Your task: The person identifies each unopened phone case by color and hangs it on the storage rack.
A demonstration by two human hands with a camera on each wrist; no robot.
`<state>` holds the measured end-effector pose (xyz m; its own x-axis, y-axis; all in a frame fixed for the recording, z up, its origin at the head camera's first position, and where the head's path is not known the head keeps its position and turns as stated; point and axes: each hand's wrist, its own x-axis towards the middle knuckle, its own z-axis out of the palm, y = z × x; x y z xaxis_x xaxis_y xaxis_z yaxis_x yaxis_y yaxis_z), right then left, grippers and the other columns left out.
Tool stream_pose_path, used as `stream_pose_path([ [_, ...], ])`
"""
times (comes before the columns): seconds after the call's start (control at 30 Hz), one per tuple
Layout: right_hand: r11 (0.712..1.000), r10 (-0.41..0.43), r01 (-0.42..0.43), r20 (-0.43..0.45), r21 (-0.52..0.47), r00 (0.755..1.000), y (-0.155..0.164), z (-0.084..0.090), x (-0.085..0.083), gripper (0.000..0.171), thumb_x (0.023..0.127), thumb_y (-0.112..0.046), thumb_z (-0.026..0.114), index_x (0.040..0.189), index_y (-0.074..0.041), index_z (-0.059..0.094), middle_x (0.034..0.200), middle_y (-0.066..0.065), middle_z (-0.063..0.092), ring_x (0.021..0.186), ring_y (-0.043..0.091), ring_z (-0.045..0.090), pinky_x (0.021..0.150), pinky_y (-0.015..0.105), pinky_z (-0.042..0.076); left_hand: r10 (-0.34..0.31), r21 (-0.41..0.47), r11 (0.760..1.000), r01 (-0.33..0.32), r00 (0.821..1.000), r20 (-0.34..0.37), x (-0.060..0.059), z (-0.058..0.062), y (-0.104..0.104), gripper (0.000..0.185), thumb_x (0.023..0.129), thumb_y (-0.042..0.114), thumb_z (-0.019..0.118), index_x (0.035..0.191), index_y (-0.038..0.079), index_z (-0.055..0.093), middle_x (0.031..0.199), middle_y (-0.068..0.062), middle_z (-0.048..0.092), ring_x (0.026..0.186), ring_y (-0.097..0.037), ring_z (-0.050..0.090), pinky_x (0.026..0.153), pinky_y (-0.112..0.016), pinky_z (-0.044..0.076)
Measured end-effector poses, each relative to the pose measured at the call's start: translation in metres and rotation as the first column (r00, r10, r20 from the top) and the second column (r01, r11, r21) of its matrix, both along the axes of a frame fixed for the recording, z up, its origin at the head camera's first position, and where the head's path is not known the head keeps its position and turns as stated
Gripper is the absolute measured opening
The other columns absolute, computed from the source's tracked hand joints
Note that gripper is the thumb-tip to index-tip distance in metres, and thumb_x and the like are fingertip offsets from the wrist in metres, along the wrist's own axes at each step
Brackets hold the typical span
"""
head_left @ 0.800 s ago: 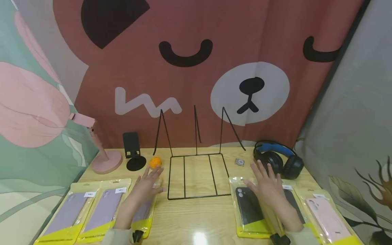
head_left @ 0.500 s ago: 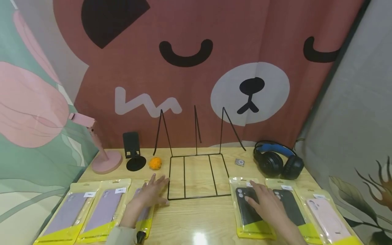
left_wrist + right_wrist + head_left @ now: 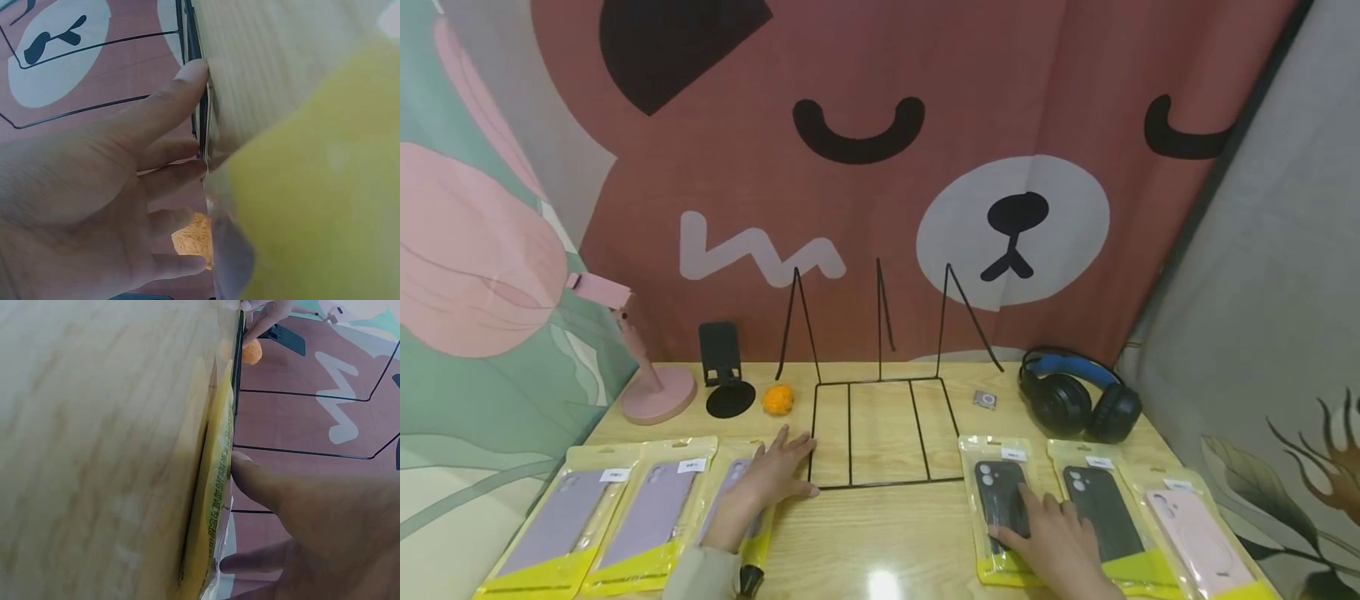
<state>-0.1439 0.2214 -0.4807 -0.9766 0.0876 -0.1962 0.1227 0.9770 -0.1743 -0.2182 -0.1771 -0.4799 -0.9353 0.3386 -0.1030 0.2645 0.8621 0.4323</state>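
My left hand point(image 3: 767, 477) reaches over the rightmost of the bagged purple phone cases point(image 3: 730, 483). Its fingers are spread, with thumb and fingertips at the left side of a black wire rack point(image 3: 852, 442); in the left wrist view they meet the rack's dark base bar. My right hand point(image 3: 1056, 533) rests on a bagged black phone case point(image 3: 1000, 492), thumb apart from the fingers. The right wrist view shows the thumb and fingertips touching the top of the yellow-ended bag point(image 3: 215, 487), which lies flat on the table.
Two more bagged purple cases point(image 3: 651, 508) lie at the left. Another black case point(image 3: 1101, 508) and a pink case point(image 3: 1198, 533) lie at the right. Behind stand a pink stand point(image 3: 658, 392), a black phone stand point(image 3: 722, 358), an orange ball point(image 3: 777, 399), a small grey gadget point(image 3: 985, 400) and headphones point(image 3: 1078, 400).
Both hands have come down and toward me. The left has settled by the rack's left side; the right has moved from above the bags onto the nearer black case. The bags have stayed in place.
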Motion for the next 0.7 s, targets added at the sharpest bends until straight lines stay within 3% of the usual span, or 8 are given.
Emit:
stream_pose_path([
  [0.2, 1.0, 0.027, -0.027, -0.006, 0.009, 1.0, -0.0005, -0.0013, -0.0002, 0.107, 0.064, -0.086, 0.053, 0.137, -0.007, 0.052, 0.115, 0.023, 0.059, 0.107, 0.049, 0.052, 0.083, 0.067, 0.04, 0.008, 0.021, 1.0, -0.007, 1.0, -0.012, 0.0007, -0.0017, -0.002, 0.075, 0.075, 0.03, 0.081, 0.138, 0.003, 0.051, 0.147, -0.014, 0.043, 0.143, -0.043, 0.017, 0.104, -0.072, 0.014],
  [0.43, 0.997, 0.072, -0.074, -0.069, -0.032, 0.995, -0.0005, 0.001, 0.0024, 0.088, 0.073, -0.067, 0.068, 0.136, -0.008, 0.053, 0.119, 0.022, 0.058, 0.105, 0.044, 0.054, 0.08, 0.065, 0.045, 0.009, 0.04, 0.999, -0.009, 1.0, -0.02, -0.0025, -0.002, -0.0017, 0.074, 0.075, 0.028, 0.082, 0.138, 0.003, 0.052, 0.147, -0.015, 0.044, 0.143, -0.043, 0.016, 0.104, -0.073, 0.015],
  [0.57, 0.992, 0.06, -0.066, -0.056, -0.11, 0.997, 0.0011, 0.0018, 0.0006, 0.088, 0.07, -0.06, 0.076, 0.137, -0.009, 0.052, 0.116, 0.02, 0.057, 0.103, 0.04, 0.055, 0.073, 0.061, 0.049, 0.001, 0.035, 0.999, 0.0, 1.0, -0.014, -0.0041, -0.003, -0.0016, 0.074, 0.075, 0.027, 0.081, 0.138, 0.002, 0.051, 0.148, -0.015, 0.042, 0.142, -0.044, 0.016, 0.104, -0.073, 0.015],
  [0.7, 0.968, 0.024, -0.027, -0.012, -0.249, 1.0, 0.0054, 0.003, -0.0055, 0.093, 0.065, -0.055, 0.082, 0.139, -0.009, 0.049, 0.114, 0.02, 0.054, 0.1, 0.035, 0.056, 0.075, 0.057, 0.05, -0.007, 0.028, 1.0, 0.007, 1.0, -0.009, -0.0059, -0.0023, -0.0013, 0.074, 0.076, 0.027, 0.08, 0.139, 0.002, 0.05, 0.148, -0.015, 0.042, 0.142, -0.045, 0.017, 0.103, -0.073, 0.015],
])
